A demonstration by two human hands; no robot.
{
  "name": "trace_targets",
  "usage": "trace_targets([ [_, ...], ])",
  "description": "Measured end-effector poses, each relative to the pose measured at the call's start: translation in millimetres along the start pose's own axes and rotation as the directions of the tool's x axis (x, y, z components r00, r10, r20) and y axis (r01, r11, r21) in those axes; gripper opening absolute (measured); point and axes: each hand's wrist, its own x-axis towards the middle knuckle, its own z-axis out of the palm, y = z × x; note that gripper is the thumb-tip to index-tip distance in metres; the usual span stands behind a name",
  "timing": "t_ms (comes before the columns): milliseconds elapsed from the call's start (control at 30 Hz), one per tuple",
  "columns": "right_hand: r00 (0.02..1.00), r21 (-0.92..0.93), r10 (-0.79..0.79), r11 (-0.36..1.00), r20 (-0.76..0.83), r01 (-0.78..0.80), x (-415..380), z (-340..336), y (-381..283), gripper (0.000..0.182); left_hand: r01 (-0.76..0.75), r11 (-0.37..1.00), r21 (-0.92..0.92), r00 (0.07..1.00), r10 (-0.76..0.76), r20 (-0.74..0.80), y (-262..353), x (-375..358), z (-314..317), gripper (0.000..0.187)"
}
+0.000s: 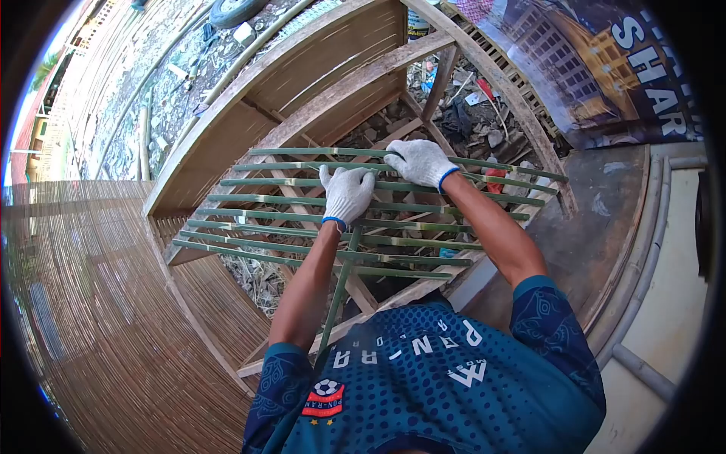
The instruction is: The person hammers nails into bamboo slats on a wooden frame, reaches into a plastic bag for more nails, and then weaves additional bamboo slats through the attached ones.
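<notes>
Several green split bamboo slats point(423, 226) lie side by side with gaps across a wooden frame point(340, 136). My left hand point(349, 194), in a white knitted glove with a blue cuff, is closed over a bamboo slat near the middle of the row, its thumb sticking up. To the right, my right hand point(420, 162), gloved the same way, has its fingers curled over the slats at the far side of the row. A bamboo crosspiece point(339, 291) runs under the slats toward my body. The undersides of both grips are hidden.
Rubble and litter point(495, 125) cover the ground beneath and behind the frame. A woven bamboo panel point(98, 303) stands at left. A printed banner point(590, 68) hangs at the upper right, above a brown board point(605, 204). A tire point(233, 11) lies at the back.
</notes>
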Motion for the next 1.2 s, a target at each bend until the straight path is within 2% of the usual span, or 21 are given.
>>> trace_targets([
  [167,0.997,-0.013,0.064,0.998,0.052,-0.064,-1,-6,-9,0.034,-0.001,1.000,-0.028,0.999,0.002,0.036,-2,3,-2,0.039],
  [267,0.999,-0.045,0.026,0.999,-0.024,-0.027,-4,6,-5,0.033,0.046,0.999,-0.014,0.996,-0.045,0.072,5,3,-6,0.033],
  [367,0.998,-0.071,-0.010,0.997,-0.063,0.005,-6,4,-5,0.031,-0.187,0.973,-0.133,0.961,0.153,-0.232,-6,-11,-7,0.022],
  [400,0.998,-0.060,-0.017,0.998,-0.065,0.013,-6,2,-4,0.031,-0.159,0.967,-0.197,0.932,0.082,-0.353,7,-28,-26,0.017],
  [467,0.999,-0.036,-0.012,0.999,-0.045,0.011,-5,3,-3,0.031,-0.197,0.980,-0.022,0.842,0.158,-0.515,-4,-71,-46,0.022],
  [500,1.000,-0.026,-0.001,1.000,-0.023,0.001,-4,1,-3,0.032,-0.078,0.994,-0.075,0.880,0.033,-0.474,-9,-107,-53,0.023],
  [533,1.000,-0.017,0.009,1.000,-0.001,-0.009,-4,0,-4,0.033,0.006,0.997,-0.071,0.866,-0.041,-0.499,-18,-144,-51,0.019],
  [567,1.000,-0.027,0.008,1.000,0.003,-0.008,-2,-1,-4,0.032,0.170,0.976,-0.138,0.871,-0.214,-0.443,-21,-186,-49,0.016],
  [600,1.000,-0.038,0.011,0.999,0.004,-0.011,0,-1,-5,0.032,0.203,0.977,-0.072,0.866,-0.213,-0.452,-40,-228,-34,0.015],
  [633,1.000,-0.047,0.021,0.999,0.008,-0.021,-2,1,-6,0.032,0.348,0.932,-0.098,0.869,-0.360,-0.339,-27,-260,-37,0.016],
  [667,1.000,-0.044,0.025,0.999,0.002,-0.025,-2,2,-6,0.030,0.443,0.876,-0.192,0.857,-0.477,-0.197,-45,-295,-20,0.022],
  [700,1.000,-0.045,0.029,0.999,-0.001,-0.029,-3,1,-6,0.030,0.436,0.883,-0.176,0.883,-0.457,-0.106,-36,-310,-21,0.030],
  [767,1.000,-0.045,0.028,0.999,-0.012,-0.028,-4,-1,-10,0.029,0.493,0.867,-0.065,0.869,-0.488,0.078,-32,-321,-12,0.036],
  [867,1.000,-0.049,0.019,0.999,-0.022,-0.020,-2,-1,-12,0.028,0.500,0.833,-0.238,0.854,-0.519,-0.021,-57,-319,22,0.038],
  [967,0.999,-0.073,0.031,0.997,-0.040,-0.034,-4,-1,-12,0.028,0.556,0.790,-0.257,0.814,-0.580,-0.022,-42,-308,20,0.041],
  [1000,0.999,-0.077,0.027,0.997,-0.039,-0.030,-3,-2,-11,0.028,0.442,0.893,-0.078,0.888,-0.448,-0.099,-43,-294,31,0.045],
  [1033,0.999,-0.075,0.029,0.997,-0.029,-0.031,-7,2,-13,0.028,0.412,0.903,-0.118,0.882,-0.428,-0.196,-34,-276,42,0.049],
  [1100,0.997,-0.056,0.048,0.997,-0.053,-0.051,-11,7,-17,0.030,0.453,0.872,-0.183,0.835,-0.487,-0.254,-24,-265,46,0.048],
  [1200,0.998,-0.053,0.059,0.997,-0.021,-0.060,-5,-4,-11,0.032,0.354,0.910,-0.217,0.884,-0.401,-0.240,-22,-262,34,0.041],
])
